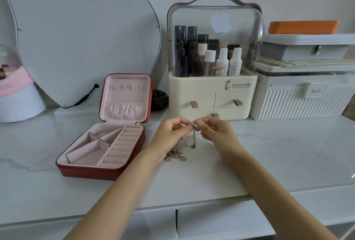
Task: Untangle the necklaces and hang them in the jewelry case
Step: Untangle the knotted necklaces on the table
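Note:
A thin silver necklace hangs between my two hands above the white tabletop, its lower end trailing onto the surface. My left hand pinches its top from the left and my right hand pinches it from the right, fingertips almost touching. Below my left hand lies a small heap of rose-gold chain with charms. The red jewelry case stands open to the left, pink inside, with a row of hooks in its upright lid.
A cream cosmetics organizer with a clear dome stands right behind my hands. White ribbed storage boxes are stacked at the right. A curved mirror leans at the back left, beside a white pot. The table's front edge runs below my forearms.

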